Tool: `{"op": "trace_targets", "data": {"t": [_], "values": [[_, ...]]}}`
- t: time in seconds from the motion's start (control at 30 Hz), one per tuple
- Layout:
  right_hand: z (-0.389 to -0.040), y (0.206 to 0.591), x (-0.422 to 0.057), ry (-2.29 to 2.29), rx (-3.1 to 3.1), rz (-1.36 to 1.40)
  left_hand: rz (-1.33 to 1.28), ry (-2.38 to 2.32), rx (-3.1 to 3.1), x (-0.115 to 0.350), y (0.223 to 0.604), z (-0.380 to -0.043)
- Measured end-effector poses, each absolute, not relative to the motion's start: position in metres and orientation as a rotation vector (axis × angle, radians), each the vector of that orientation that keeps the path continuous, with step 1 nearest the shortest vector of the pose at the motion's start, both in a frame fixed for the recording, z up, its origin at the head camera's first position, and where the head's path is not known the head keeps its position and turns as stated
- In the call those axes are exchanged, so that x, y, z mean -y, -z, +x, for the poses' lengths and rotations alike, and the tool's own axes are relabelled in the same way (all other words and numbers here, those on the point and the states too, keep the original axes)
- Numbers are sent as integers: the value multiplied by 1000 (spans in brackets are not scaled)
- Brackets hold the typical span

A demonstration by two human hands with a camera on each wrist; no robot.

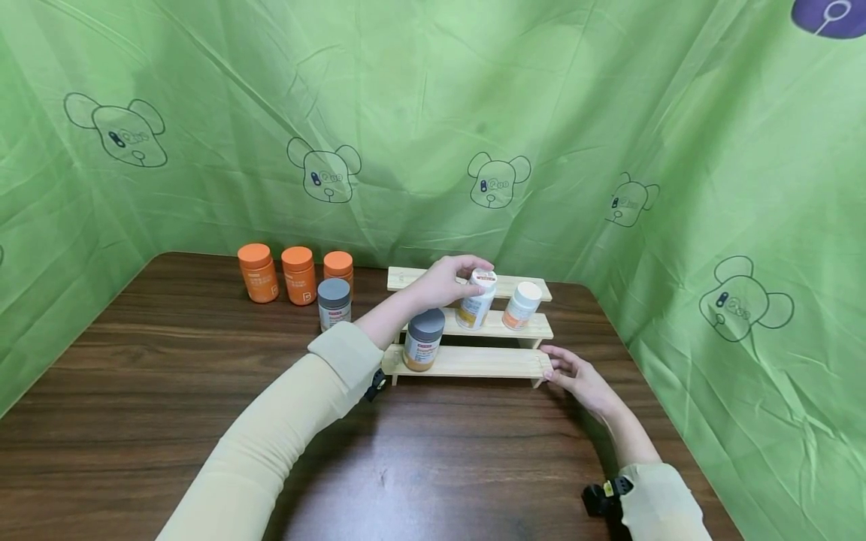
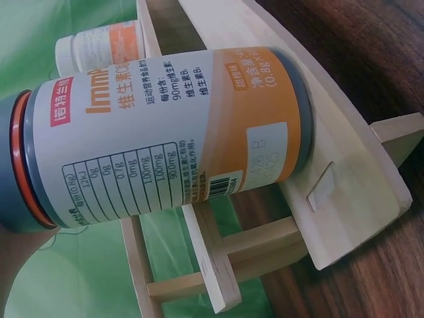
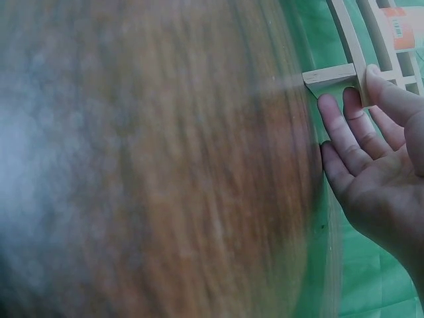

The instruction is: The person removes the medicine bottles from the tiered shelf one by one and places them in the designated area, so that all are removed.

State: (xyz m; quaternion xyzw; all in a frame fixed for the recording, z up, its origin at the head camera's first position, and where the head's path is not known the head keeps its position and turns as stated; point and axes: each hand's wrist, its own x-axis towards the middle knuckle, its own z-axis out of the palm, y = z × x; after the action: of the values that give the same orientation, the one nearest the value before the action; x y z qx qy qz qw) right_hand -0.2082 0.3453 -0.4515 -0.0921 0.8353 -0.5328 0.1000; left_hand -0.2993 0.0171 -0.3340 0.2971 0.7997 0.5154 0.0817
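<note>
My left hand (image 1: pixel 441 284) pinches a white bottle (image 1: pixel 476 308) with a yellow lower label by its cap, thumb on the near side and fingers behind. The bottle stands upright at the middle tier of a three-tier wooden rack (image 1: pixel 494 362). At the rack's right end, my right hand (image 1: pixel 580 383) grips the lowest shelf, thumb over its edge and fingers beneath. A second white bottle (image 1: pixel 522 304) with an orange label stands on the middle tier, to the right. On the lowest shelf's left part is a grey-lidded supplement jar (image 1: pixel 422 347), large in the left wrist view.
Left of the rack, several orange jars (image 1: pixel 299 276) stand in a row at the table's back. Another grey-lidded jar (image 1: pixel 334 300) is in front of the rightmost one, close to my left forearm. A green curtain (image 1: pixel 419 113) surrounds the dark wooden table (image 1: pixel 169 361).
</note>
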Motion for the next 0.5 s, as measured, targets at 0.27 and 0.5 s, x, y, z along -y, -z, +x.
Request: {"op": "trace_targets", "data": {"t": [0.27, 0.5], "values": [[-209, 451, -345, 1564, -2473, -272, 875, -1561, -2400, -13, 330, -297], [-208, 451, -346, 1562, -2475, -271, 893, -1565, -2427, -10, 325, -292]]}}
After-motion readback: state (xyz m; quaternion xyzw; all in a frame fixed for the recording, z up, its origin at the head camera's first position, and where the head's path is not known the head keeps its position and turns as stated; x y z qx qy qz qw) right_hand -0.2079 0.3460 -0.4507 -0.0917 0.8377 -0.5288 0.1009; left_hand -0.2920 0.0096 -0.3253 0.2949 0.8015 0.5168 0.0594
